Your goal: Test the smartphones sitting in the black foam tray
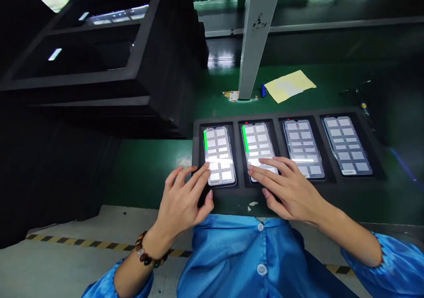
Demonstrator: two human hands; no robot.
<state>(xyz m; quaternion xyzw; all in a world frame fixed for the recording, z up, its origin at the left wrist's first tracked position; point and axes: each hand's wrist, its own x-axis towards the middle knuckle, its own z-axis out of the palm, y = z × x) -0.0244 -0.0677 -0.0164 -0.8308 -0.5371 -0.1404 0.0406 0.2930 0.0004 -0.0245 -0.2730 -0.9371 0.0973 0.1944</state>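
Phones with lit grid screens lie in a row in a black foam tray. The leftmost phone and the second phone each show a green bar along the left of the screen. The third phone and the rightmost phone show grey grids without green. My left hand has its fingers spread, fingertips at the left edge of the leftmost phone. Over the lower part of the second phone is my right hand, fingers stretched out and touching its screen. Neither hand grips anything.
Stacked black trays rise at the left. Behind the phones, a grey metal post stands on the green table. Near it lie a yellow paper and a small blue object. A thin tool is at the right.
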